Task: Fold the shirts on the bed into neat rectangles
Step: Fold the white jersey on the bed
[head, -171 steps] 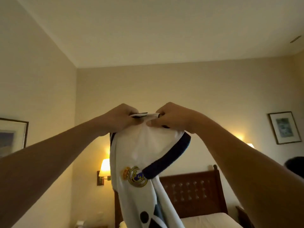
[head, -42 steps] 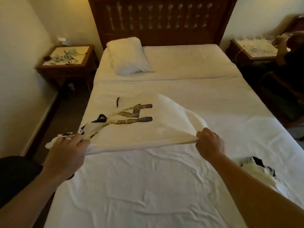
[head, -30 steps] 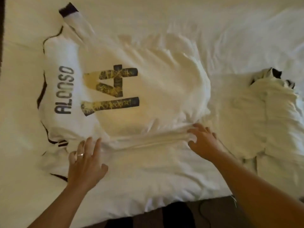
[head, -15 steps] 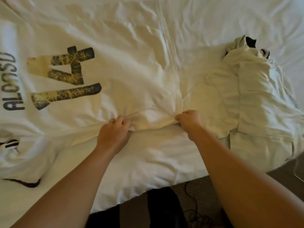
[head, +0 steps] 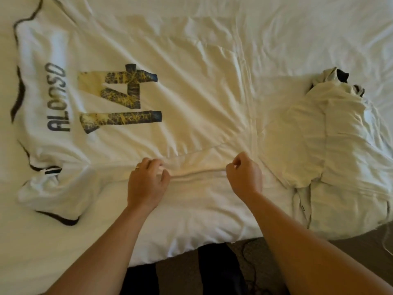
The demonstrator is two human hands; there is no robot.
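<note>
Nearest us, our two forearms reach out over the near edge of the bed [head: 191, 235]. Our left hand [head: 146, 184] sits at the near side seam of the white jersey [head: 170, 92], fingers curled with the thumb drawn in, and we cannot tell whether it pinches the cloth. Our right hand [head: 244, 175] is just to the right along the same bunched edge, fingers curled in loosely; any grip is likewise unclear. Beyond both hands the jersey lies spread back-up, collar to the left, showing "ALONSO" and 14. To the right, near our right hand, lies a crumpled second shirt [head: 331, 145].
</note>
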